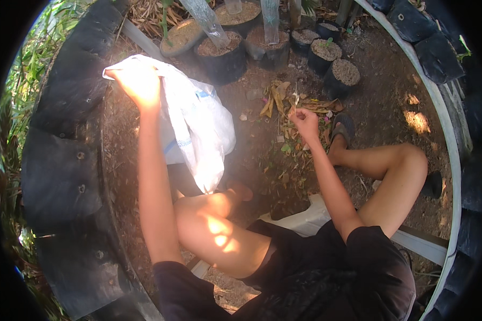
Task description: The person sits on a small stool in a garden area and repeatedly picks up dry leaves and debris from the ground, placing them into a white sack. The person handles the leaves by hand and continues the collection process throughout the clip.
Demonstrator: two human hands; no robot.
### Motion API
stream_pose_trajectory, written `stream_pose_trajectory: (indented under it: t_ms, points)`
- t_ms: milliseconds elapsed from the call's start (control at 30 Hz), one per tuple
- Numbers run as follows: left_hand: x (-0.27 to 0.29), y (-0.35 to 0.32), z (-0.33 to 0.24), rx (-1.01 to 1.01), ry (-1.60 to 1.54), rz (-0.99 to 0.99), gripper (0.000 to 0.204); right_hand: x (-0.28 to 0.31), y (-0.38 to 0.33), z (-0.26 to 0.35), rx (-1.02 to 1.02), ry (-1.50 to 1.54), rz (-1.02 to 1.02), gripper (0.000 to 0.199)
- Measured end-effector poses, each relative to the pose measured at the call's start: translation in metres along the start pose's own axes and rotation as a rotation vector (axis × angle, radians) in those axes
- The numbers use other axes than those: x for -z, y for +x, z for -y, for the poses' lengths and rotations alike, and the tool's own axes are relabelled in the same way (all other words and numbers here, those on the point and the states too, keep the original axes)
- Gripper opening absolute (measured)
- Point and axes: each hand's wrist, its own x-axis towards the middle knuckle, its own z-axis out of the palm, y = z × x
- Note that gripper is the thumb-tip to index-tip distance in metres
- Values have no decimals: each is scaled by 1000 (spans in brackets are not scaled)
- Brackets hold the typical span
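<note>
My left hand [139, 85], brightly sunlit, is closed on the upper edge of a white woven sack [198, 115] with blue stripes. The sack hangs down in folds beside my left knee, and its inside is hidden. Over a small heap of dry leaves [289, 136], my right hand [306, 123] has its fingers pinched together. A thin pale sliver [296, 96] shows just beyond those fingertips, but I cannot tell whether they hold it. The heap mixes brown curled leaves and green bits on bare soil, close to my sandalled right foot [341, 134].
Several black planting bags of soil [222, 61] stand at the far side, some with pale posts in them. Smaller black pots [344, 77] are to their right. Black sheeting [61, 171] lines the left, and a pale curved rail [449, 139] bounds the right.
</note>
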Motion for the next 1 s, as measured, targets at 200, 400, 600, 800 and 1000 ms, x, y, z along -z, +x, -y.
stream_pose_trajectory:
  t_ms: [200, 400, 600, 800, 1000]
  points:
    - [-19, -11, -25, 157, -238, -64, 50, 6, -5, 90, 18, 235, 126, 12]
    - [0, -33, -57, 139, 289, 697, 79, -35, -33, 117, 33, 408, 363, 13]
    - [36, -39, -61, 228, 167, 1216, 82, -90, -55, 111, 118, 252, 646, 32]
    - [62, -48, -25, 306, 467, 1068, 99, -105, -52, 90, 493, -49, 565, 53]
    - [113, -61, 60, 789, 577, 1164, 99, -55, -13, -4, -187, -151, 228, 40]
